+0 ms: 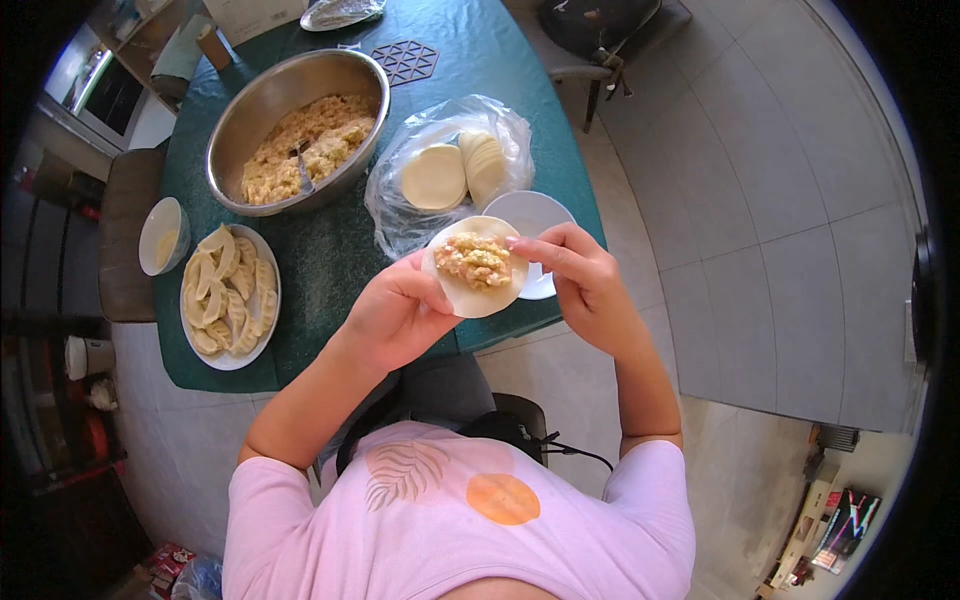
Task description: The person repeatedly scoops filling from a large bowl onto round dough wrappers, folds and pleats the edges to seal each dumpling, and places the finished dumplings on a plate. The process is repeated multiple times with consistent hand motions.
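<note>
My left hand (403, 308) is closed on a round, pale dumpling wrapper (476, 305), its thumb over the near left edge. A mound of minced filling (474, 260), pinkish with pale green bits, sits in the middle of the flat wrapper. My right hand (580, 280) comes in from the right, index finger stretched out and its tip touching the wrapper's upper right edge beside the filling. Its other fingers are bent and partly hidden. Behind and below the wrapper is a white bowl (530, 207), partly covered by it and my right hand.
A clear plastic bag (395, 205) holds stacked wrappers (434, 178). A large steel basin (222, 150) contains filling and a utensil. Folded dumplings (228, 290) crowd an oval plate (238, 362) by a small bowl (152, 228). The green-covered table (330, 290) ends just beneath my hands.
</note>
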Available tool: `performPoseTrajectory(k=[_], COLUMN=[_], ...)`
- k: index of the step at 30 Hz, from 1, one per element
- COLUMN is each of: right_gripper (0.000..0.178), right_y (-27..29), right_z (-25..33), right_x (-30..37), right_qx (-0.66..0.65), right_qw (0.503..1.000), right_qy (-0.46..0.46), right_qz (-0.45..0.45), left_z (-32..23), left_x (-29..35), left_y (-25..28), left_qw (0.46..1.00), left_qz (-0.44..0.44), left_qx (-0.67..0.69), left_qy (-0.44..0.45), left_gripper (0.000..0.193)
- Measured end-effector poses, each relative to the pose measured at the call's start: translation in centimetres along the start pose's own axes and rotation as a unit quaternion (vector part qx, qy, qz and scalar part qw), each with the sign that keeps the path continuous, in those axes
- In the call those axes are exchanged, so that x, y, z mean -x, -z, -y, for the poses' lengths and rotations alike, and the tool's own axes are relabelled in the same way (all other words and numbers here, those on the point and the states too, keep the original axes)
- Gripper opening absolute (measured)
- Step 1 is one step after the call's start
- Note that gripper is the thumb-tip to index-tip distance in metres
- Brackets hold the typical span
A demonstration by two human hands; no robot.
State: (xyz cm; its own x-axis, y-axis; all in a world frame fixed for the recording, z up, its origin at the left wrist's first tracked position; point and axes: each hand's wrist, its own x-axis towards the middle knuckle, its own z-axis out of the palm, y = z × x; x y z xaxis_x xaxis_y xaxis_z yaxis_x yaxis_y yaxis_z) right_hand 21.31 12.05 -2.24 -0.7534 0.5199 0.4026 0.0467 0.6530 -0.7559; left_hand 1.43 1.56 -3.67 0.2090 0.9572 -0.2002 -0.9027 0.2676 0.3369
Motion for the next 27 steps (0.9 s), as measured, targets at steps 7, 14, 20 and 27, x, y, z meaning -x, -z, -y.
performPoseTrajectory(k=[7, 14, 20, 27], right_gripper=[0.053, 0.044, 0.056, 0.045], right_y=[1.5, 2.2, 1.9, 0.8], right_z=[1.5, 2.2, 2.2, 3.2], right_x=[-1.4, -3.9, -4.0, -3.9], right_qx=[0.117, 0.188, 0.180, 0.320], right_qw=[0.992, 0.968, 0.973, 0.930], right_qy=[0.055, 0.116, 0.118, 0.179], right_qz=[0.002, 0.116, 0.088, 0.029], left_z=[0.1, 0.3, -0.5, -2.3], left_x=[0.0, 0.2, 0.5, 1.2], left_y=[-0.6, -1.0, -1.1, -0.8], left_qw=[0.995, 0.991, 0.994, 0.998], left_qz=[0.023, 0.042, 0.039, 0.022], left_qx=[-0.073, -0.081, -0.081, -0.053], left_qy=[0.065, 0.103, 0.065, -0.006], left_gripper=[0.062, 0.066, 0.065, 0.064])
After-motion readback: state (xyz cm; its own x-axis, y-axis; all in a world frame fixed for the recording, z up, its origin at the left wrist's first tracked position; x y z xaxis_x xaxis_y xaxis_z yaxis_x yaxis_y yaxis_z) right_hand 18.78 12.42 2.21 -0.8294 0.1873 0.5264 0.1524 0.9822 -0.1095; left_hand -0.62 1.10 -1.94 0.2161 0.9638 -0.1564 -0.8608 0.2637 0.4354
